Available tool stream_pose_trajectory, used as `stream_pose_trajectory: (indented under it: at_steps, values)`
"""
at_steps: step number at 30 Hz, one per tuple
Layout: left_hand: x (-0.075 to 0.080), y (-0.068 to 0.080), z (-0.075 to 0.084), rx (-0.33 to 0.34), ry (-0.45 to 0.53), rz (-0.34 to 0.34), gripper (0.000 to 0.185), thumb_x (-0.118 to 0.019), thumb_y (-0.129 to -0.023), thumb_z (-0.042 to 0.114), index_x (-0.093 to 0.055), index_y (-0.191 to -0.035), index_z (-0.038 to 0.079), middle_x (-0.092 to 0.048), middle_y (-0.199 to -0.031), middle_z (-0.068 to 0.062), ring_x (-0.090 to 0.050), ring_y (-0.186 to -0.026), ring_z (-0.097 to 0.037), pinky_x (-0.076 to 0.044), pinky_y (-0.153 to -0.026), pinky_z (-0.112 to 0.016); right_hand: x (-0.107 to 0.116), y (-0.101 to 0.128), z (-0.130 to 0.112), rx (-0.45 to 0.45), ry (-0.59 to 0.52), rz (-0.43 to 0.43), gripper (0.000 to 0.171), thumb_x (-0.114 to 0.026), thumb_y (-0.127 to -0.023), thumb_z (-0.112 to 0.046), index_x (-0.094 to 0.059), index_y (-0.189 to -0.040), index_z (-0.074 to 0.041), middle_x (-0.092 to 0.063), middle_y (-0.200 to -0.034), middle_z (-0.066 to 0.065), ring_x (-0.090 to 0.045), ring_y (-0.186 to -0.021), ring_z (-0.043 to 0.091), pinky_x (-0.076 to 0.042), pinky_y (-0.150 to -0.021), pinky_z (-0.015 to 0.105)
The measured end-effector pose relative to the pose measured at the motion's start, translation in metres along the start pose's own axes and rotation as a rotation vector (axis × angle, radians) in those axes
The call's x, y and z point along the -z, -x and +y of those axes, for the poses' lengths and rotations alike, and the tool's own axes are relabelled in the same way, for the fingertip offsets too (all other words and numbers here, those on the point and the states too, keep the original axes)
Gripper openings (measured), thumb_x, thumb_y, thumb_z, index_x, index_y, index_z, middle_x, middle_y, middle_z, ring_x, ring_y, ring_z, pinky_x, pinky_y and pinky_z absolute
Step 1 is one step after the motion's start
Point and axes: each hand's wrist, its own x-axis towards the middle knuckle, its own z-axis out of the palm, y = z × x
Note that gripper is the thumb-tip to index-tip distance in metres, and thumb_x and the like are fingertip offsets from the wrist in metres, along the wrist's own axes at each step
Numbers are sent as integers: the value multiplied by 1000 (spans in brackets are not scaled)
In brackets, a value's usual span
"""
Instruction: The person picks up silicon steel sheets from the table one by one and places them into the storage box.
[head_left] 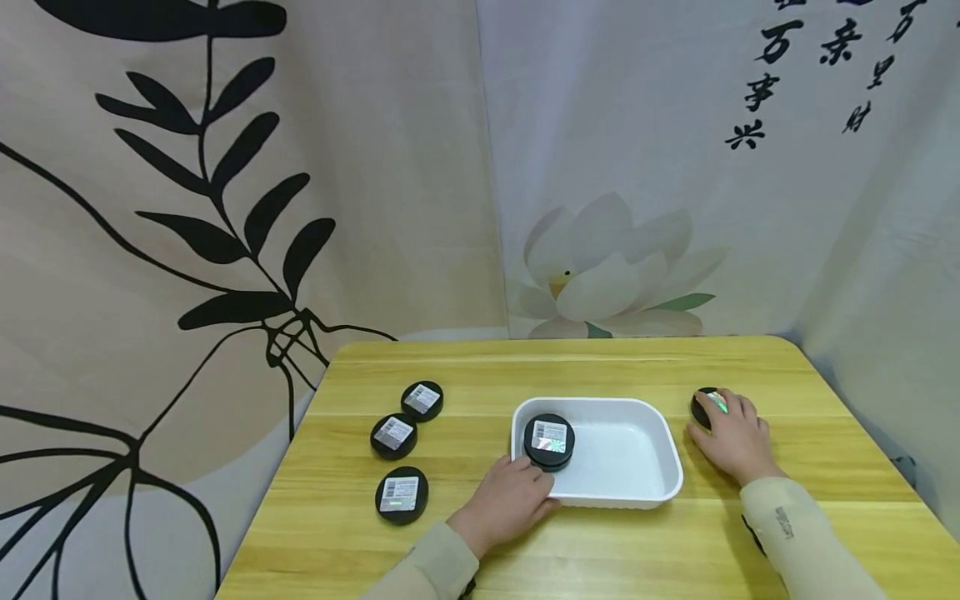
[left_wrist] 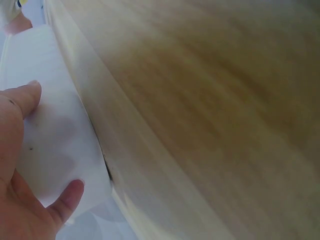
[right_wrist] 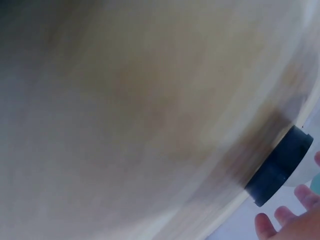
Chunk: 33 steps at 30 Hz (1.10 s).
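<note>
A white tray [head_left: 637, 492] stands mid-table with one black round tin [head_left: 549, 442] in its near-left corner. My left hand [head_left: 513, 497] rests against the tray's front-left corner. In the left wrist view the thumb and a finger of that hand [left_wrist: 20, 200] lie fairly straight on the tray's white outer wall [left_wrist: 55, 135]. To the right of the tray, my right hand [head_left: 733, 435] reaches over another black tin [head_left: 703, 406]. In the right wrist view its fingertips [right_wrist: 285, 216] hover spread just beside the tin [right_wrist: 279, 166], not closed round it.
Three more labelled black tins lie at the table's left: one far [head_left: 422, 401], one middle [head_left: 393, 436], one near [head_left: 402, 495]. Printed cloth backdrops hang close behind and to the right of the wooden table [head_left: 465, 375].
</note>
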Motion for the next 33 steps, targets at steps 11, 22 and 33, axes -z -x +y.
stream_pose_trajectory:
  at_steps: [11, 22, 33]
  values:
    - [3, 1, -2, -2, -28, 11, 33, -47, -103, 54, -61, -91, 26, -69, -96, 12, -55, -88, -10, -43, -77, -28, -6, -7, 2, 8, 1, -21, 68, -54, -100, -45, -32, -156, -13, -19, -156, 33, -16, -138, 61, -24, -95, 78]
    - [1, 1, 0, -1, -12, 1, 34, -46, -104, 54, -59, -88, 26, -69, -93, 12, -53, -86, -10, -41, -75, -27, -7, -8, 7, -20, -16, -41, 69, -50, -102, -49, -31, -157, -12, -17, -157, 33, -15, -138, 63, -24, -96, 79]
    - [3, 1, 0, -4, -2, -2, 34, -47, -104, 53, -58, -87, 26, -68, -90, 12, -53, -84, -10, -40, -73, -26, -6, -11, 8, -27, -29, -62, 70, -48, -102, -53, -32, -156, -11, -17, -157, 35, -16, -137, 64, -24, -97, 79]
